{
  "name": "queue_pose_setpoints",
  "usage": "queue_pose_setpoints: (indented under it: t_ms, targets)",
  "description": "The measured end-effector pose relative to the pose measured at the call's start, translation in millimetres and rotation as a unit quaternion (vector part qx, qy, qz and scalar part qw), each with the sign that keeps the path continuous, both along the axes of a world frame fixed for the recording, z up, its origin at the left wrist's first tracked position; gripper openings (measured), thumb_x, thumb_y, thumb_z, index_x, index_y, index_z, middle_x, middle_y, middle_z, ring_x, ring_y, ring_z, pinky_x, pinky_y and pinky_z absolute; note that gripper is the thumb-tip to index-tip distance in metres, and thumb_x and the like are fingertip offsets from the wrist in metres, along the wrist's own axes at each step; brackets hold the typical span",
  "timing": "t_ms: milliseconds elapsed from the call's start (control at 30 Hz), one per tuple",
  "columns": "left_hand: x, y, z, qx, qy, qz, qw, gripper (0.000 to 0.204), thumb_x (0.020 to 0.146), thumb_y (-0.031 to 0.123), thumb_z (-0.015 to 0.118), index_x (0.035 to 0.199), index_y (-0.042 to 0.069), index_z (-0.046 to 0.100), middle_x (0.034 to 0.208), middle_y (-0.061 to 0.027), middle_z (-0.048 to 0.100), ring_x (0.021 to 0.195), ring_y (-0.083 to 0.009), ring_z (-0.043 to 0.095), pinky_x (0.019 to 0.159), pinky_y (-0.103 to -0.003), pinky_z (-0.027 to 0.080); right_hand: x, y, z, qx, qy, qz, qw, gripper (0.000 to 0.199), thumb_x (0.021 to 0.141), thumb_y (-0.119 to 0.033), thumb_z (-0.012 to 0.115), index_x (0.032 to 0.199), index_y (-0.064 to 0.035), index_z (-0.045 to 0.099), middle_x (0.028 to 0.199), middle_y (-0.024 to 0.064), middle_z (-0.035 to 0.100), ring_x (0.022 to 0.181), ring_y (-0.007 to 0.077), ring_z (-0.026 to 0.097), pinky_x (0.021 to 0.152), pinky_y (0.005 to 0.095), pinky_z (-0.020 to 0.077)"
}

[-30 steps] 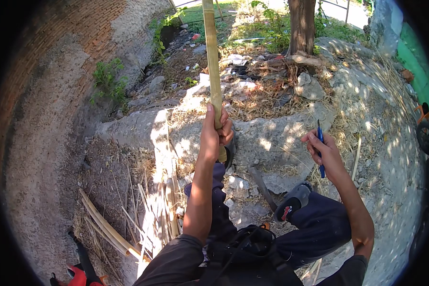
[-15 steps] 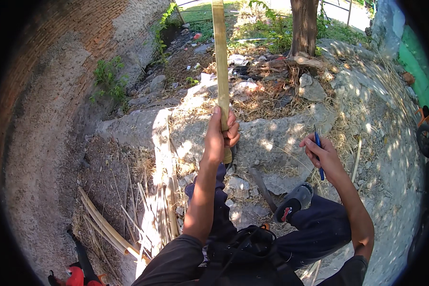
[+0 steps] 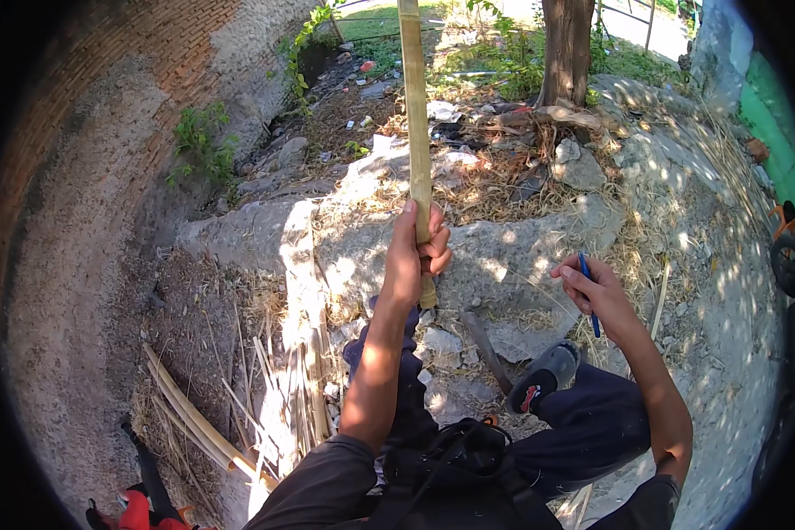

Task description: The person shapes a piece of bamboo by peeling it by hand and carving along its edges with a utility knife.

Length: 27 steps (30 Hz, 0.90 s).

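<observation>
Bamboo strip (image 3: pixel 416 115), upright at centre, has shifted right yet, I judge, stays secure, the left hand (image 3: pixel 405 261) wrapping its fingers around it, while the right hand (image 3: pixel 606 297) pinches a blue pen (image 3: pixel 584 265).

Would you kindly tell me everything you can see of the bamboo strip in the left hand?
The bamboo strip is long, flat and yellowish-green, with a node line near the picture's upper edge, where it runs out of view. It stretches nearly straight up the picture. The left hand grips it near its lower end, which shows just below.
</observation>
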<state>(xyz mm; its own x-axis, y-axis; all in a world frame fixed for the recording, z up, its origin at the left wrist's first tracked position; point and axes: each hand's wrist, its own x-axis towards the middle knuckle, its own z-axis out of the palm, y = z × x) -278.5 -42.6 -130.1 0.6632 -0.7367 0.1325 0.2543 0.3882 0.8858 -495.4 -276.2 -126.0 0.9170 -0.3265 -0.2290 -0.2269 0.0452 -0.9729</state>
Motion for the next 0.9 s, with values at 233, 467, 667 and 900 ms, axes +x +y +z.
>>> queue_pose_setpoints:
  t_ms: [233, 467, 667, 900]
  targets:
    - [2, 0, -6, 0.054, -0.063, 0.119, 0.989, 0.048, 0.115, 0.052, 0.033, 0.089, 0.012, 0.044, 0.066, 0.0054, 0.033, 0.051, -0.0053, 0.026, 0.046, -0.026, 0.022, 2, 2, 0, -0.007, 0.007, 0.015, 1.000, 0.023, 0.108, -0.023, 0.061, 0.112, -0.0014, 0.068, 0.071, -0.0055, 0.052, 0.055, 0.0017, 0.040, 0.052, 0.0216, 0.0310]
    - [-3, -1, 2, 0.074, -0.079, 0.152, 0.982, 0.031, 0.116, 0.032, 0.045, 0.095, 0.010, 0.050, 0.071, 0.0056, 0.038, 0.056, -0.0037, 0.034, 0.049, -0.025, 0.030, 0, 1, 0, -0.015, 0.010, 0.026, 0.999, 0.024, 0.108, -0.024, 0.061, 0.110, -0.0022, 0.070, 0.071, -0.0060, 0.051, 0.055, 0.0021, 0.040, 0.051, 0.0225, 0.0305]
    - [1, -5, -7, 0.165, -0.245, 0.285, 0.912, 0.030, 0.114, 0.029, 0.049, 0.096, 0.006, 0.056, 0.064, 0.0039, 0.043, 0.057, -0.0052, 0.034, 0.051, -0.029, 0.032, 1, 2, 0, -0.012, 0.018, 0.020, 1.000, 0.025, 0.108, -0.025, 0.062, 0.111, -0.0023, 0.071, 0.072, -0.0062, 0.052, 0.055, 0.0023, 0.041, 0.051, 0.0225, 0.0303]
    - [2, 2, -5, 0.163, -0.309, 0.287, 0.892, 0.039, 0.114, 0.035, 0.045, 0.092, 0.006, 0.057, 0.061, 0.0035, 0.043, 0.053, -0.0060, 0.032, 0.049, -0.029, 0.025, -1, 2, 3, -0.017, 0.024, 0.017, 0.999, 0.025, 0.108, -0.025, 0.062, 0.112, -0.0019, 0.071, 0.073, -0.0055, 0.052, 0.056, 0.0025, 0.041, 0.052, 0.0226, 0.0314]
